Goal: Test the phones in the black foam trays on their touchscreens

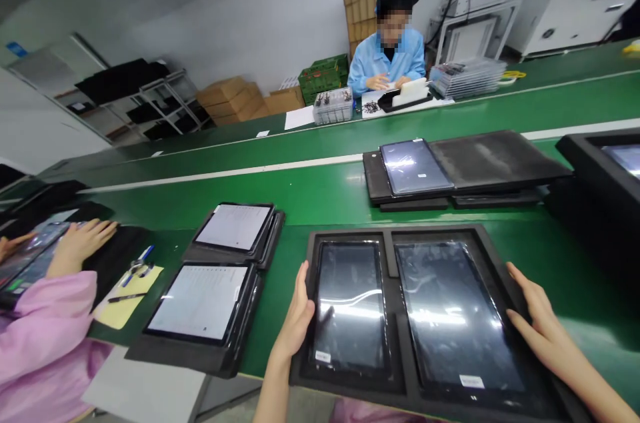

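A black foam tray (pixel 401 336) lies in front of me at the table's near edge. Two tablets with dark, glossy screens rest in its two compartments: a left tablet (pixel 349 306) and a right tablet (pixel 457 316), each with a small white label at its lower edge. My left hand (pixel 295 316) is closed on the tray's left side, thumb against the rim. On the opposite side, my right hand (pixel 539 320) grips the right rim, its fingers partly hidden. Overhead light reflects across both screens.
Stacked tablets with lit screens (pixel 203 302) stand to the left. Beyond the tray lies a tablet (pixel 414 166) on black foam (pixel 495 160). A pink-sleeved co-worker's hand (pixel 83 243) works at far left, near a yellow notepad (pixel 117 313). Another person (pixel 387 63) sits across the green table.
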`<state>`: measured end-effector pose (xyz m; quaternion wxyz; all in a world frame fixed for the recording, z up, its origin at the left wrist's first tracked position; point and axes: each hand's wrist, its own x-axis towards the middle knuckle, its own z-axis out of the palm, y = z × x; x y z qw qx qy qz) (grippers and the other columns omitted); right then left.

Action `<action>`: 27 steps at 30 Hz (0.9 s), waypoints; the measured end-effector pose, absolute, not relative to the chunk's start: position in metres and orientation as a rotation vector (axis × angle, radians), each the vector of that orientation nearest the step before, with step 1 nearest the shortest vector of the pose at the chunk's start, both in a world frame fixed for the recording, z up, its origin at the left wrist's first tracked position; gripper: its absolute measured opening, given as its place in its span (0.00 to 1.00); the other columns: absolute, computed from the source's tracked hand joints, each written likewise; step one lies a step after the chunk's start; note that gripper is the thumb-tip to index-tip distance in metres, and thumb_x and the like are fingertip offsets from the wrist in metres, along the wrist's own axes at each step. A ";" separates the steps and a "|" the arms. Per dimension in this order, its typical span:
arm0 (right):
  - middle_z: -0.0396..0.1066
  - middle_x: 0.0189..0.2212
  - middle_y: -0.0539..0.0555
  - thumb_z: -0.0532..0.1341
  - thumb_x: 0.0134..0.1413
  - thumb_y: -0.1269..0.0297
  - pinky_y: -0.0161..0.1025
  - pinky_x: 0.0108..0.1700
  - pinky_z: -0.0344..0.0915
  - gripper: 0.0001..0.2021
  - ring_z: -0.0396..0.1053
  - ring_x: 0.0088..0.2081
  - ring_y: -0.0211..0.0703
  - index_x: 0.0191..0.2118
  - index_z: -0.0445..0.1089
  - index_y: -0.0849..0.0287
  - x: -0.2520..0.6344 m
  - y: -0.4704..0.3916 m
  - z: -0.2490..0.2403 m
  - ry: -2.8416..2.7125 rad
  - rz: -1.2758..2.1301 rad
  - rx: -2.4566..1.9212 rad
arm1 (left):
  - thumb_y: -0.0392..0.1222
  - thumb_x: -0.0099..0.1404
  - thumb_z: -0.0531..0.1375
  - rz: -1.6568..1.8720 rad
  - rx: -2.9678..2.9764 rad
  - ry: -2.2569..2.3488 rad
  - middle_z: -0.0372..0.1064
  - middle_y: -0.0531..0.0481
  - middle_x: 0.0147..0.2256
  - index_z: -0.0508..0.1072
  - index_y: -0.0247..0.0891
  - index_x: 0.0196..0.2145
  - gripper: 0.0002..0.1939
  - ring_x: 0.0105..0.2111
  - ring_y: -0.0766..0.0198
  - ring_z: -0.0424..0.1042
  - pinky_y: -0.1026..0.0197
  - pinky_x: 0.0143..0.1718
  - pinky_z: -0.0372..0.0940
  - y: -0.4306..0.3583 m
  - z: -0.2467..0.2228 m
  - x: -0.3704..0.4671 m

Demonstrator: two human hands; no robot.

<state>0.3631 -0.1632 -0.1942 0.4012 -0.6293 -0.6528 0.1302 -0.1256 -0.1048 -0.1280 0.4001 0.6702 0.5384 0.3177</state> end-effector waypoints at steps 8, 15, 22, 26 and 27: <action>0.57 0.64 0.62 0.48 0.66 0.67 0.59 0.64 0.60 0.34 0.58 0.65 0.60 0.76 0.43 0.49 0.349 -0.160 -0.169 -1.732 0.226 -1.618 | 0.79 0.66 0.41 0.629 1.911 1.492 0.40 0.38 0.74 0.59 0.44 0.69 0.47 0.74 0.43 0.35 0.37 0.71 0.45 -0.092 -0.101 -0.115; 0.58 0.63 0.64 0.53 0.69 0.60 0.64 0.59 0.59 0.23 0.59 0.62 0.67 0.67 0.64 0.46 0.338 -0.176 -0.143 -1.875 -0.010 -1.595 | 0.79 0.66 0.42 0.537 2.192 1.614 0.27 0.44 0.76 0.68 0.51 0.65 0.44 0.73 0.31 0.34 0.24 0.68 0.39 -0.114 -0.099 -0.104; 0.53 0.68 0.56 0.58 0.67 0.50 0.64 0.57 0.58 0.14 0.57 0.60 0.68 0.49 0.80 0.39 0.341 -0.166 -0.128 -2.295 0.075 -1.322 | 0.68 0.74 0.39 0.506 2.480 0.978 0.72 0.48 0.59 0.83 0.54 0.38 0.36 0.60 0.45 0.67 0.31 0.66 0.51 -0.111 -0.089 -0.109; 0.57 0.64 0.59 0.51 0.71 0.51 0.68 0.57 0.57 0.19 0.55 0.60 0.68 0.48 0.80 0.40 0.338 -0.132 -0.131 -2.196 0.050 -1.526 | 0.68 0.75 0.38 0.677 2.351 0.808 0.81 0.46 0.41 0.77 0.44 0.27 0.39 0.40 0.54 0.77 0.49 0.50 0.68 -0.116 -0.085 -0.112; 0.58 0.63 0.61 0.49 0.71 0.51 0.68 0.56 0.57 0.21 0.56 0.60 0.68 0.49 0.80 0.42 0.337 -0.122 -0.132 -2.157 0.030 -1.577 | 0.69 0.75 0.37 0.737 2.330 0.817 0.81 0.45 0.39 0.76 0.43 0.27 0.39 0.38 0.55 0.76 0.50 0.47 0.68 -0.117 -0.084 -0.111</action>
